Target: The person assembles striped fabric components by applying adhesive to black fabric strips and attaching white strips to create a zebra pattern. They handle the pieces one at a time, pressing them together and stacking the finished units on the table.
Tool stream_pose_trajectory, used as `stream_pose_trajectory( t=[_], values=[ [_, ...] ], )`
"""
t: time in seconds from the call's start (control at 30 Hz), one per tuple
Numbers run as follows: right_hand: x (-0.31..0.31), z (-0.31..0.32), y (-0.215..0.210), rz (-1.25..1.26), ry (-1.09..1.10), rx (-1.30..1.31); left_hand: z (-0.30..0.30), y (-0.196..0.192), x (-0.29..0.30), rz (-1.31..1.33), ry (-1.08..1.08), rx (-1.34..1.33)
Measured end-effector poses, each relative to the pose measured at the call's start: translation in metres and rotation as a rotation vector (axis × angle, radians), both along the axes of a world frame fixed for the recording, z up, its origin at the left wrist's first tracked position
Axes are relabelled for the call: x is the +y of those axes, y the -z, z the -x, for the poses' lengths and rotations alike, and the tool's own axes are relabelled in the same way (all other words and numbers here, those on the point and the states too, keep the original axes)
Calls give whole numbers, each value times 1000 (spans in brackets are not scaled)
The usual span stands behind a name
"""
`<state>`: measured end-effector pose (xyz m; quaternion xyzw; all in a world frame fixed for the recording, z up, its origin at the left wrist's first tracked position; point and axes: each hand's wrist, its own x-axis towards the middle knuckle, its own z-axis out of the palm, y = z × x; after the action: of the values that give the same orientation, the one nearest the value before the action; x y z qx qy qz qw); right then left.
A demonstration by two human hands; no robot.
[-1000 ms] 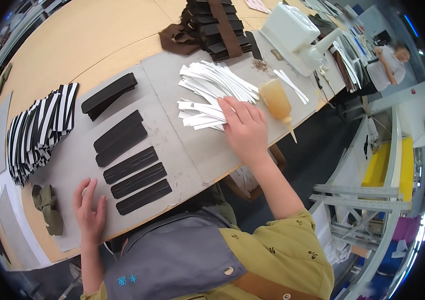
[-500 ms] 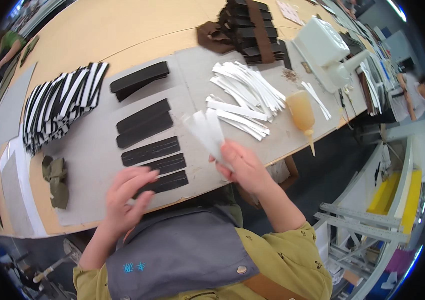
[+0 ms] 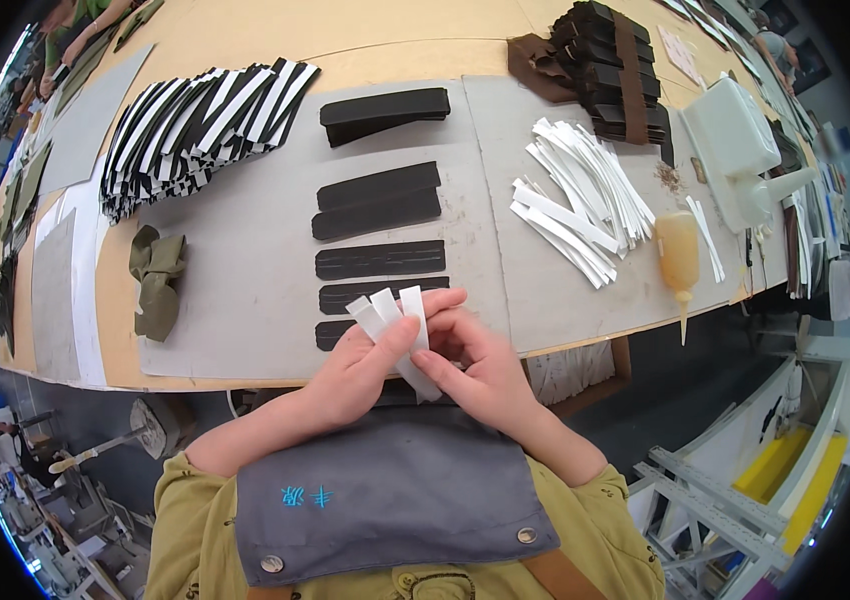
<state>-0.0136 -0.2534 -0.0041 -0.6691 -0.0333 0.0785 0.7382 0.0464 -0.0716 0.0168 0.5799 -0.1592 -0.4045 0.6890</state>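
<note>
A few narrow white strips (image 3: 381,318) are fanned out between my two hands, over the near edge of the table. My left hand (image 3: 357,368) is closed on them, its thumb pressing across their middle. My right hand (image 3: 477,362) pinches the rightmost strip (image 3: 414,313) between thumb and curled fingers. Just beyond the hands lie separate black pieces (image 3: 381,260) with lines along them, the nearest partly hidden by my left hand. Farther off are an overlapping black pair (image 3: 378,202) and a small black stack (image 3: 385,116).
A pile of white strips (image 3: 585,190) lies to the right, near an amber squeeze bottle (image 3: 678,250) and a white plastic container (image 3: 735,140). Black-and-white strips (image 3: 200,135) and folded olive fabric (image 3: 157,285) lie left. A tied dark bundle (image 3: 605,70) sits at the back.
My right hand has brought the white strips left and nearer to me. My left hand, empty before, has come to meet it and now grips them. The view has shifted left.
</note>
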Motion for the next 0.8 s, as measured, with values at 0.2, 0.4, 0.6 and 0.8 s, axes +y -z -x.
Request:
stream_pose_trajectory(
  t=[0.2,0.4,0.6,0.8],
  values=[
    [-3,7,2,-82,140,-3,10,8,-4,57,-52,1],
    [-3,6,0,-373,194,132,14,5,-1,75,-237,5],
    [-10,4,-9,-431,23,356,12,12,28,103,-320,123],
    [-5,3,-11,155,-51,195,15,7,36,-207,-259,-222]
  ],
)
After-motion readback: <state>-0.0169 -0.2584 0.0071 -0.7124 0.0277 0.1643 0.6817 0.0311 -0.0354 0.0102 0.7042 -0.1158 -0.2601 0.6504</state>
